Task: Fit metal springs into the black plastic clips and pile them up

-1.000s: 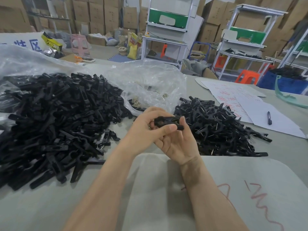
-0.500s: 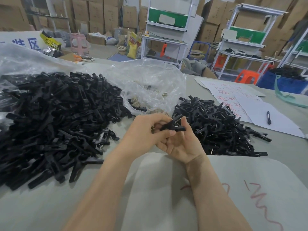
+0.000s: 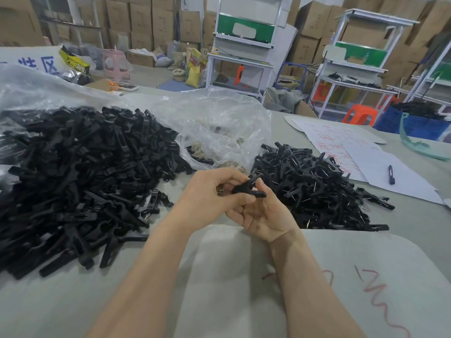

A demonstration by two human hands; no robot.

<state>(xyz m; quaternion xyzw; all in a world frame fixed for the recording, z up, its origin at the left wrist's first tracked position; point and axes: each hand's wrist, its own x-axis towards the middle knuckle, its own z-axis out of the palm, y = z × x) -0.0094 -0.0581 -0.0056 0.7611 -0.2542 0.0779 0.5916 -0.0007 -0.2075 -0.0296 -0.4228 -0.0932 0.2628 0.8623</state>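
Both hands meet over the table's middle and hold one black plastic clip, its two halves spread in a V. My left hand grips its left end with curled fingers. My right hand pinches it from below, thumb on top. A metal spring glints under my left fingers. To the left lies a big heap of loose black clip halves. To the right is a pile of assembled clips with springs. Loose springs lie by a clear plastic bag.
White paper sheets with red writing and a black pen lie at the right. A grey mat with red marks lies under my forearms. Shelving racks, cardboard boxes and orange stools stand beyond the table.
The clip in my hands has gone from closed and flat to spread in a V. Both hands stay in the same place above the table.
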